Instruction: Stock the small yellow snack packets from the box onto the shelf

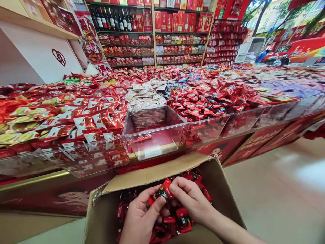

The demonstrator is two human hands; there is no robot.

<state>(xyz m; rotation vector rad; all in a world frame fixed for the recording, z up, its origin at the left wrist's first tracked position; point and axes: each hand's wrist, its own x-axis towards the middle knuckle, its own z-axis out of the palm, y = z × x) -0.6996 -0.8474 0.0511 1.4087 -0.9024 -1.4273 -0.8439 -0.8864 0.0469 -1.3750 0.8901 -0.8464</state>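
Over an opened cardboard box (230, 189), both my hands hold one small red-and-black wrapped candy (165, 190). My left hand (144, 211) pinches its lower left side between thumb and fingers. My right hand (190, 195) grips the upper right end of the same wrapper, thumb on top. Below them, many more red-and-black wrapped candies (181, 217) fill the box bottom. Just beyond the box stands a clear plastic bin (154, 135) with a few small red packets (144, 137) on its floor.
Heaped snack packets surround the bin: red-and-white ones (93, 122) to the left, white ones (146, 93) behind, red ones (195, 105) to the right. Shelves with wine bottles (111, 20) and red gift boxes stand at the back. A tiled floor (274, 189) lies right of the box.
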